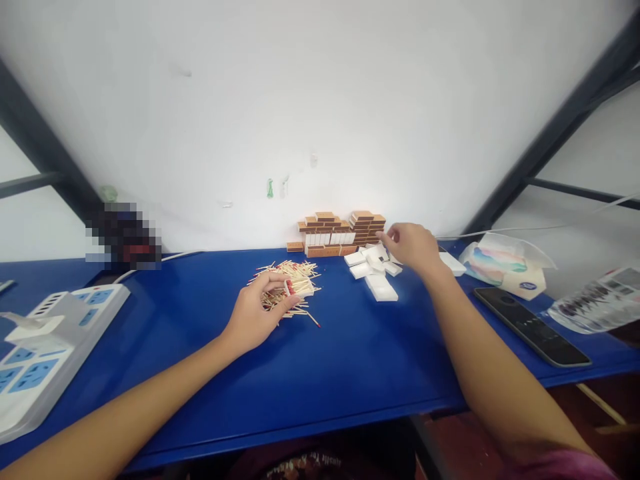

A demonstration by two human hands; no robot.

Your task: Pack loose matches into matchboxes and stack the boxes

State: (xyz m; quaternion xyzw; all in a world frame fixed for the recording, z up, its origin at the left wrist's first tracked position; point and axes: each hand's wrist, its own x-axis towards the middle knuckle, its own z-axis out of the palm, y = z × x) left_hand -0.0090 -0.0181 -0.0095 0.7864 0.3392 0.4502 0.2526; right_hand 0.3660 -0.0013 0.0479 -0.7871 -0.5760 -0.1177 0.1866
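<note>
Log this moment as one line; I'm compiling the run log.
left hand: holds small white tray of red-tipped wooden matches over match pile | right hand: reaching stacked brown cardboard matchboxes

Both hands reach forward, left [257, 310] curled, right [413, 247] pinching.

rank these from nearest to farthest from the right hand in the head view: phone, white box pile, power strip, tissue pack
From the right hand:
1. white box pile, just left of it
2. tissue pack, to its right
3. phone, right and nearer the table edge
4. power strip, far left
</note>
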